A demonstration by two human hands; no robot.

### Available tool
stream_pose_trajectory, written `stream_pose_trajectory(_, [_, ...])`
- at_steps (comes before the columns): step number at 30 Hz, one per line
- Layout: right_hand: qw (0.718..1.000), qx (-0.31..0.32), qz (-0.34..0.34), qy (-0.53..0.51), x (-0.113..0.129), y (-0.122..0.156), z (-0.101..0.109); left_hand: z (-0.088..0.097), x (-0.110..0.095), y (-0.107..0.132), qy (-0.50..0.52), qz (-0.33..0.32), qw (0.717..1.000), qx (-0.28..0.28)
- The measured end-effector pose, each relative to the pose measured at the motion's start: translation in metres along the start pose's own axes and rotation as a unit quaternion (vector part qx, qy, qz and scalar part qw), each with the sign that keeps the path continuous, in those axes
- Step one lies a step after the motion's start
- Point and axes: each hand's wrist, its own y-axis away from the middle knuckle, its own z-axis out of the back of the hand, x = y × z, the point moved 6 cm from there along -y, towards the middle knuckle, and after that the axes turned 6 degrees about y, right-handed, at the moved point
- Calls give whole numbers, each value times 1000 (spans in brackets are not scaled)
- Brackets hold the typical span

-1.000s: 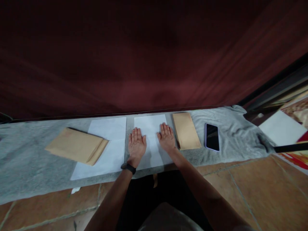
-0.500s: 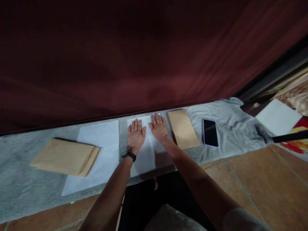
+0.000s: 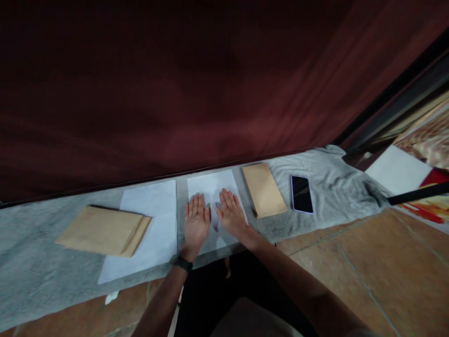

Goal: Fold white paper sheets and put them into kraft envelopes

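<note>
– When viewed from above, where to locate the middle white sheet (image 3: 213, 186)?
– On the grey cloth (image 3: 31, 252), under the left hand (image 3: 196, 222) and the right hand (image 3: 231, 216), between the left-side white paper (image 3: 164, 234) and the right-side brown envelope (image 3: 264, 191).
– How to describe both hands?
– As opened flat, palms down, fingers extended, grasping nothing.

Both hands (image 3: 197, 226) (image 3: 233, 218) rest palms-down on a white sheet (image 3: 210, 182), brown envelopes (image 3: 264, 189) (image 3: 100, 229) on either side.
</note>
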Motion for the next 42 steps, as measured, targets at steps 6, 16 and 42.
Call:
stream_pose_trajectory(6, [999, -23, 32, 37, 7, 97, 14, 7, -23, 87, -36, -44, 997, 56])
stream_pose_trajectory(16, [994, -37, 28, 95, -28, 143, 32, 48, 3, 123, -44, -17, 999, -6])
stream_pose_trajectory(42, [992, 2, 118, 48, 3, 156, 43, 16, -81, 146, -36, -129, 990, 40])
